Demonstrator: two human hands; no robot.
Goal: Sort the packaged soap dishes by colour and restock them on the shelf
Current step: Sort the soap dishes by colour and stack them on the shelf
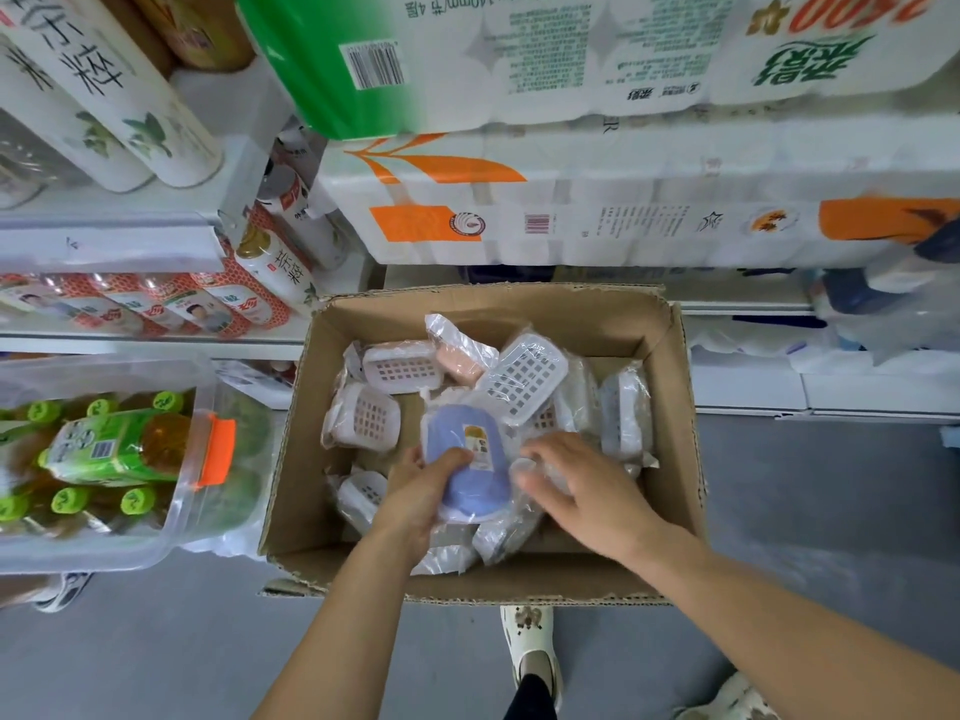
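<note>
An open cardboard box [680, 423] on the floor holds several soap dishes in clear plastic wrap. My left hand [423, 491] grips a blue soap dish [470, 462] in its wrapper, lifted over the middle of the box. My right hand [582, 483] reaches in beside it, fingers spread and lightly bent over a clear-wrapped pack [530, 470]; whether it grips the pack is unclear. White slotted dishes [524, 379] and pinkish ones [402, 366] lie at the back and left, with a peach dish [460, 363] among them.
Shelves rise behind the box with stacked toilet-paper packs [597, 215] and bottles [275, 262]. A clear tub of green-capped oil bottles [119, 454] stands to the left. Grey floor surrounds the box; my patterned shoes [530, 641] stand just behind its near edge.
</note>
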